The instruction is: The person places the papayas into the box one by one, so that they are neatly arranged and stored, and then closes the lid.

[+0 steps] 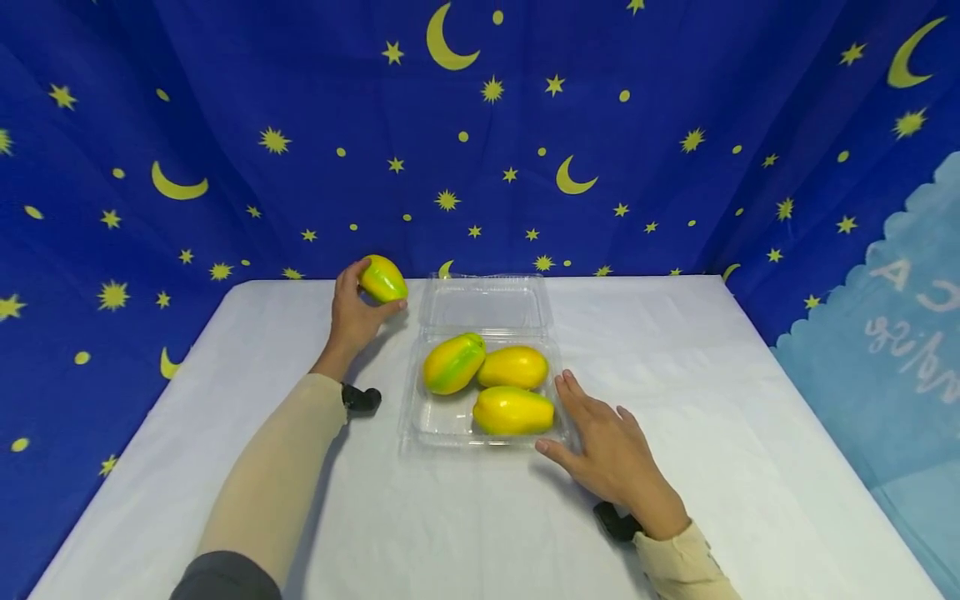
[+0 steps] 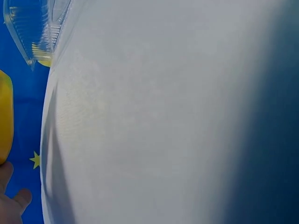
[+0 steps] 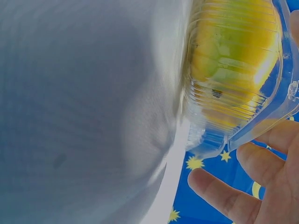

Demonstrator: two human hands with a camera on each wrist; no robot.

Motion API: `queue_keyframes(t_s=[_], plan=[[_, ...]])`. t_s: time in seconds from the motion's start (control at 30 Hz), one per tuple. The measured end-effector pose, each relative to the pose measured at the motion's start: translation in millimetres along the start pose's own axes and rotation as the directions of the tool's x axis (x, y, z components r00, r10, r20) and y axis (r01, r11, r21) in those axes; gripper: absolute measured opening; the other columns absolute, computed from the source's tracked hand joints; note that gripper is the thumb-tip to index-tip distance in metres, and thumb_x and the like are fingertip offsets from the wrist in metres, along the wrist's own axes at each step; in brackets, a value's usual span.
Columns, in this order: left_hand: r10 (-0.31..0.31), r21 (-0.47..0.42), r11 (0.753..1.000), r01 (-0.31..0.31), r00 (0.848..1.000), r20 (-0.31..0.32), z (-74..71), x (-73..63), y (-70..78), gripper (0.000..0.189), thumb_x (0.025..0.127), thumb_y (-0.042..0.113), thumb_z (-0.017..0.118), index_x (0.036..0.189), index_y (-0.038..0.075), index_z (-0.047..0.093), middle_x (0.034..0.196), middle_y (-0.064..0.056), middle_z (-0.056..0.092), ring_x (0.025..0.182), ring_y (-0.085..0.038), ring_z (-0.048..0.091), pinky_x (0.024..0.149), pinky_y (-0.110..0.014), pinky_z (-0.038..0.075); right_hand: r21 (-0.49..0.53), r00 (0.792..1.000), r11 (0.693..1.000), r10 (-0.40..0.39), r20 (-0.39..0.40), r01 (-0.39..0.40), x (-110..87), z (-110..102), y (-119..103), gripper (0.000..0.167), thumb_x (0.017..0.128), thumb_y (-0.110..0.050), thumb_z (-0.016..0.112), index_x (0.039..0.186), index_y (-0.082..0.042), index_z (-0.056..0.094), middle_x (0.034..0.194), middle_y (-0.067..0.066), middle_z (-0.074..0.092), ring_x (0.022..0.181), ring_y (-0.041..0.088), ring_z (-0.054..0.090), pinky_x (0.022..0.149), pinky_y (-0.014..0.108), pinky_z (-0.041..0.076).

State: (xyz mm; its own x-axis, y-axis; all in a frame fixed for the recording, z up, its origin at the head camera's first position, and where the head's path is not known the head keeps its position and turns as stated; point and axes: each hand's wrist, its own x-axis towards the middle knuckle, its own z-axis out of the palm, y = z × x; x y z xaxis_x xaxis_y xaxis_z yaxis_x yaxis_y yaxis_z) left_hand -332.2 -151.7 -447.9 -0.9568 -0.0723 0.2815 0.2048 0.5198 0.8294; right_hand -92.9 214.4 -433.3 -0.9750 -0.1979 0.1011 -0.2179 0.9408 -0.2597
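Observation:
My left hand [image 1: 354, 315] grips a yellow-green papaya [image 1: 384, 280], thumb on one side and fingers on the other, over the table's back left. In the left wrist view only an edge of this papaya [image 2: 5, 116] and some fingertips show. A clear plastic clamshell box [image 1: 442, 421] lies with its lid folded back. Three more papayas sit in it: one with a green stripe [image 1: 453, 364] at left, one yellow [image 1: 514, 367] at right, one yellow [image 1: 514, 411] in front. At the box's right rim my right hand [image 1: 611, 450] rests with fingers spread, holding nothing.
The clear lid [image 1: 487, 304] reaches toward the table's back edge. A white cloth covers the table [image 1: 660, 333]. Behind it hangs a blue curtain [image 1: 525, 125] with yellow moons and stars; a light blue panel [image 1: 892, 333] is at right.

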Motion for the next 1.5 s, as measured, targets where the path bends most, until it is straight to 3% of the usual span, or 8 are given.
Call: queue_keyframes(t_s=[0.37,0.67,0.93,1.23,1.5], plan=[[0.02,-0.022,1.0,-0.021,1.0,-0.024,-7.6,-13.9,5.1,0.096,0.076,0.037,0.088,0.154,0.031,0.033,0.161,-0.001,0.028,0.142,-0.029,0.039,0.117,-0.048,0.036,0.005,1.0,1.0,-0.006,0.005,0.006,-0.1,3.0,-1.2,0.092,0.089,-0.068,0.06,0.159,-0.018,0.027,0.166,-0.002,0.025,0.137,0.034,0.051,0.104,0.074,0.035],[0.137,-0.018,0.99,-0.139,0.988,-0.071,-16.7,-26.7,27.9,0.094,0.074,0.04,0.089,0.151,0.031,0.037,0.163,0.007,0.025,0.141,-0.029,0.043,0.11,-0.049,0.041,-0.006,1.0,1.0,0.001,0.015,-0.001,-0.5,3.4,-2.1,0.094,0.088,-0.07,0.058,0.159,-0.018,0.026,0.166,-0.001,0.024,0.138,0.035,0.049,0.106,0.073,0.034],[0.209,-0.037,0.976,-0.213,0.974,-0.087,-25.6,-37.7,44.8,0.094,0.071,0.034,0.092,0.149,0.032,0.039,0.163,0.005,0.027,0.138,-0.027,0.046,0.105,-0.047,0.042,-0.008,1.0,1.0,-0.009,0.004,0.009,-0.7,2.6,-1.2,0.094,0.089,-0.071,0.056,0.16,-0.018,0.025,0.166,0.0,0.025,0.138,0.035,0.049,0.106,0.074,0.033],[0.308,-0.058,0.948,-0.311,0.949,-0.06,-31.6,-53.5,64.8,0.092,0.071,0.026,0.092,0.148,0.029,0.042,0.163,0.009,0.027,0.138,-0.023,0.044,0.106,-0.045,0.042,-0.009,1.0,1.0,-0.016,-0.006,0.016,-0.6,0.9,0.5,0.095,0.089,-0.074,0.052,0.16,-0.019,0.024,0.166,0.0,0.024,0.137,0.035,0.05,0.106,0.073,0.034],[0.404,-0.079,0.912,-0.402,0.915,0.01,-36.3,-73.6,72.7,0.094,0.067,0.019,0.095,0.146,0.023,0.044,0.163,0.007,0.028,0.144,-0.02,0.039,0.109,-0.048,0.043,-0.017,1.0,1.0,-0.009,0.015,0.009,-0.3,1.2,1.1,0.097,0.089,-0.079,0.045,0.161,-0.02,0.02,0.167,-0.001,0.022,0.137,0.035,0.05,0.106,0.073,0.034]])
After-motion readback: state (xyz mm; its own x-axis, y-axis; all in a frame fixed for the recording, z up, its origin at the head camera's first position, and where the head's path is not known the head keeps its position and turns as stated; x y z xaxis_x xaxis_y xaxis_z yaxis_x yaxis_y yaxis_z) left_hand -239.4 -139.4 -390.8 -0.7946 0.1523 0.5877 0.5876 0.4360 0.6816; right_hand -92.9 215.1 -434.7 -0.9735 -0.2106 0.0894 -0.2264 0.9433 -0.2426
